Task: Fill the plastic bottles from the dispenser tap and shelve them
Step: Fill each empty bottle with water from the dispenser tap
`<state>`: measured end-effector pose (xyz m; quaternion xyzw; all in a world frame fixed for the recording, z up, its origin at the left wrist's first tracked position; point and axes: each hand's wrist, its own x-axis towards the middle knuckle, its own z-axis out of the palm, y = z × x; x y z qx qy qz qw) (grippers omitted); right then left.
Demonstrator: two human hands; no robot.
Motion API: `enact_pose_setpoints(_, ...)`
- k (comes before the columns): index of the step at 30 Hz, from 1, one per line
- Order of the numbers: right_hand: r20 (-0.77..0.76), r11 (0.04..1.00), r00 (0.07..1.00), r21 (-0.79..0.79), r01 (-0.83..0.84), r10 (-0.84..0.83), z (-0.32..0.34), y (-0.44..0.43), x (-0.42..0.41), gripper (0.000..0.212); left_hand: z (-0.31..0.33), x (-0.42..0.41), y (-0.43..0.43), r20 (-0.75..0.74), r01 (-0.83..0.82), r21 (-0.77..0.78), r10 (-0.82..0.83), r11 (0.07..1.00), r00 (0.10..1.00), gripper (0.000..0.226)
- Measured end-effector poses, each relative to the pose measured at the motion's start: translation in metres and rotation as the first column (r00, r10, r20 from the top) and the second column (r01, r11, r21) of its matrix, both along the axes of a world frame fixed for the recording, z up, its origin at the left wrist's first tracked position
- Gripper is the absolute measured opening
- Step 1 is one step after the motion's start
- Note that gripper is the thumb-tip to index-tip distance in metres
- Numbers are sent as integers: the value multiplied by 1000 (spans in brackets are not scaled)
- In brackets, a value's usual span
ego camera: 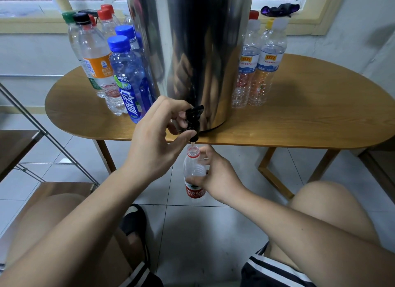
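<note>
Bottle [191, 166], uncapped and red-labelled, hung below the table [299, 124] edge with its mouth right under the black tap [193, 120] of the steel dispenser [192, 51], the right hand [220, 176] wrapped round its middle, fingers and thumb curled, while the left hand [154, 137] pinched the tap between thumb and bent fingers. Filling looked under way, a thin stream seeming to drop into the neck, though the water level could not be read. Next would come letting go of the tap, capping, and carrying it upright to the rack [32, 124] at left.
</note>
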<state>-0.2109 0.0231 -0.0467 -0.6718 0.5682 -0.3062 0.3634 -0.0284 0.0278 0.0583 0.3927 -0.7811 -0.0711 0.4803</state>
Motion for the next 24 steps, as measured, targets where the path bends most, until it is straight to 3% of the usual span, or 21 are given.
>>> enact_pose_setpoints(24, -2, 1000, 1000, -2, 3, -3, -1, -2, 0, 78, -2, 0, 0, 7, -29, -18, 29, 999, 1000, 49)
